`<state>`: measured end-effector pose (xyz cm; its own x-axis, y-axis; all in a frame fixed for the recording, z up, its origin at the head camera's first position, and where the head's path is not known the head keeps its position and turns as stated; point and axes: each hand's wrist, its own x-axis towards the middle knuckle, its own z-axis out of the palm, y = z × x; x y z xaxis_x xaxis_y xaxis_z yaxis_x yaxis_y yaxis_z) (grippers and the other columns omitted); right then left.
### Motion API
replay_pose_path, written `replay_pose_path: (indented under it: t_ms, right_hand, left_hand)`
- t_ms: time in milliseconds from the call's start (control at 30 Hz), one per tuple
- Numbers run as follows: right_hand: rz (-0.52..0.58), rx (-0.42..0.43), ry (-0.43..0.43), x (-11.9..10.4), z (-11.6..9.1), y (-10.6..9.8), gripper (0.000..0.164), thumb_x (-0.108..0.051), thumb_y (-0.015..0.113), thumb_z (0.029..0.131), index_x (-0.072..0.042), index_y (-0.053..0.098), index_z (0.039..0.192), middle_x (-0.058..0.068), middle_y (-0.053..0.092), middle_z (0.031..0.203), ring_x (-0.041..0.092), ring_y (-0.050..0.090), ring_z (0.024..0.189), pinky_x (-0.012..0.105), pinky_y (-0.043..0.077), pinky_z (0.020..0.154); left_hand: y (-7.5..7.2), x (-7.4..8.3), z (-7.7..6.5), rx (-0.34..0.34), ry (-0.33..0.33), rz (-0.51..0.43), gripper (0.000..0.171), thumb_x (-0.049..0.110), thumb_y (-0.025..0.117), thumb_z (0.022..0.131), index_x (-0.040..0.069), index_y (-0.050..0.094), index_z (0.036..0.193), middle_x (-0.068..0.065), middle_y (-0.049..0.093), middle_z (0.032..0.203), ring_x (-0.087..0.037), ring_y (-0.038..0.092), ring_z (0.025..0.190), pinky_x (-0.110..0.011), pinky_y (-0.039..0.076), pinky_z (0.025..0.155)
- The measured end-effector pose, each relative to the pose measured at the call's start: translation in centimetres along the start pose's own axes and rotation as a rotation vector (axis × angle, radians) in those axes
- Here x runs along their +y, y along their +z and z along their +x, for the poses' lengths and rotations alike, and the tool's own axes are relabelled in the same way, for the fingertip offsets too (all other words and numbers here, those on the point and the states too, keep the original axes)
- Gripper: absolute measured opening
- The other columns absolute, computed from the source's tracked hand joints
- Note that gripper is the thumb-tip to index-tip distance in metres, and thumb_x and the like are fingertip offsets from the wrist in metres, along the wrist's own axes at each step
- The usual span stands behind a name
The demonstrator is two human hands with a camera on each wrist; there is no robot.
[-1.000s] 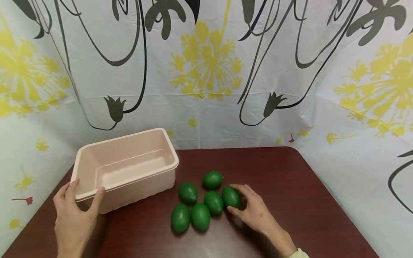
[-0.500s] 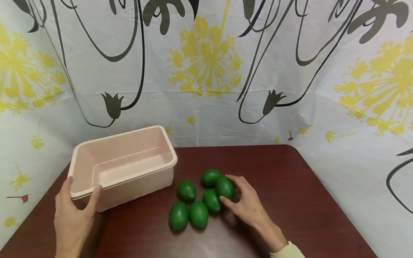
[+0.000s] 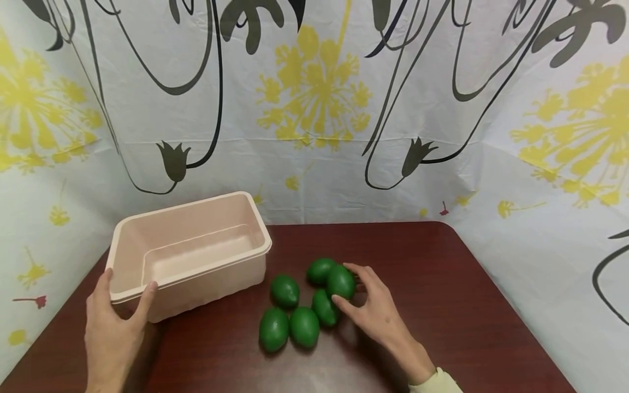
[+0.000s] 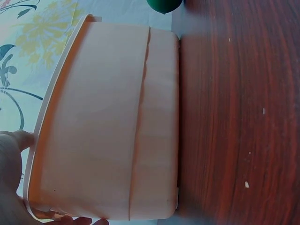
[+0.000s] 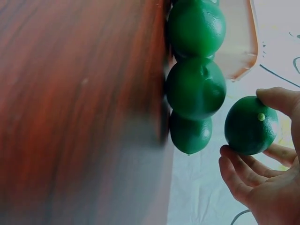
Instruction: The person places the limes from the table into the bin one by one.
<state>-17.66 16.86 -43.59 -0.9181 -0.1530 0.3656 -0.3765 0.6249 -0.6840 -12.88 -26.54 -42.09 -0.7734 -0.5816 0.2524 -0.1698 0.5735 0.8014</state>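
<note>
My right hand (image 3: pixel 375 314) holds a dark green lime (image 3: pixel 341 281) between thumb and fingers; in the right wrist view that lime (image 5: pixel 251 125) hangs clear of the table, its pale stem nub showing. Beneath and beside it lie other limes: one partly covered (image 3: pixel 324 310), one behind (image 3: pixel 321 271), one nearer the box (image 3: pixel 285 291), and two in front, left (image 3: pixel 273 329) and right (image 3: pixel 304 327). On the left stands a beige plastic box (image 3: pixel 211 286) with nothing inside. My left hand (image 3: pixel 115 333) grips its near left corner, thumb at the front rim, fingers at the short side.
The dark red-brown table (image 3: pixel 422 273) carries the box and limes. A white cloth (image 3: pixel 314 180) with yellow and grey plant patterns hangs behind and along both sides. A pale sleeve (image 3: pixel 437 382) shows at my right wrist.
My right hand has lifted the rightmost lime and moved it leftward and away, over the neighbouring limes. My left hand stays on the box, and the view has shifted slightly.
</note>
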Motion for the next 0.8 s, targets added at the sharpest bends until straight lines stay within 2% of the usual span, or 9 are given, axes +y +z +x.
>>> replay_pose_path:
  t_ms: [467,700,800]
  right_hand:
    - [0.046,0.030,-0.054,-2.1,1.1,0.5,0.066,-0.030,0.088,0.084,-0.018,0.060,0.143,-0.006,0.065,0.123,0.013,0.067,0.113,0.037,0.061,0.090]
    - [0.067,0.042,-0.074,-2.7,1.5,1.0,0.065,-0.029,0.088,0.084,-0.019,0.060,0.142,-0.008,0.066,0.119,0.011,0.067,0.110,0.030,0.060,0.089]
    - [0.087,0.047,-0.083,-3.0,1.4,1.3,0.065,-0.027,0.089,0.083,-0.018,0.061,0.141,-0.008,0.066,0.118,0.011,0.068,0.109,0.033,0.060,0.089]
  left_hand:
    - [-0.1,0.1,0.0,-0.012,-0.018,0.027,0.090,0.048,0.067,0.097,0.022,0.019,0.168,-0.029,0.035,0.161,-0.055,0.037,0.145,-0.073,0.029,0.112]
    - [-0.1,0.1,0.0,-0.015,-0.026,0.034,0.091,0.050,0.067,0.096,0.024,0.018,0.168,-0.028,0.035,0.161,-0.056,0.038,0.143,-0.073,0.030,0.108]
    - [-0.2,0.0,-0.1,-0.022,-0.032,0.043,0.091,0.051,0.066,0.097,0.025,0.018,0.168,-0.028,0.035,0.162,-0.056,0.038,0.143,-0.073,0.030,0.107]
